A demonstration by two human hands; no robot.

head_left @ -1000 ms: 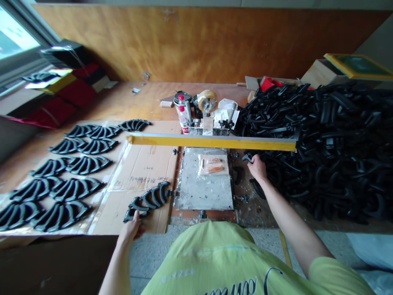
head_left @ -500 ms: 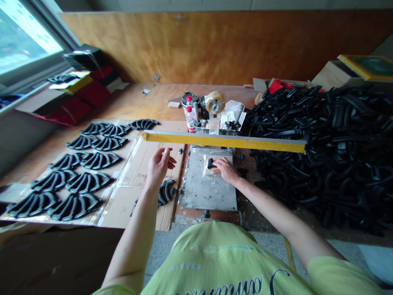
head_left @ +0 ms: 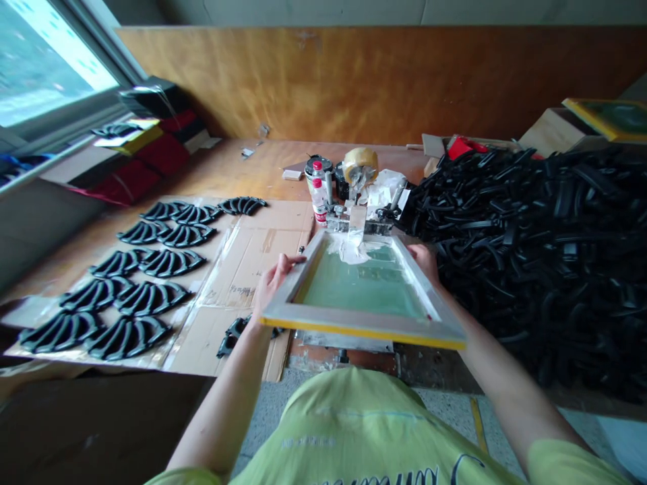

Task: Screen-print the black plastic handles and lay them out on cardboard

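The left hand (head_left: 277, 283) is curling round the frame's left side and the right hand (head_left: 423, 261) is gripping its right side, both holding a yellow-edged silkscreen frame (head_left: 364, 328) tilted up from two hinge clamps (head_left: 358, 225) over a metal plate (head_left: 344, 341). Its green mesh is showing one white smear at the far edge. Eleven black fan-shaped pieces (head_left: 126, 337) are lying on cardboard (head_left: 253, 249), a twelfth is lying just beside the left forearm (head_left: 222, 404), and a black heap (head_left: 515, 269) is crowding the frame's right side.

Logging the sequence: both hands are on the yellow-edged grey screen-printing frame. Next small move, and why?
Probably lower the yellow-edged grey screen-printing frame flat onto the grey metal plate: the left hand and right hand grip its sides, it sits tilted above the plate, and white ink lies at the far end of its green mesh.
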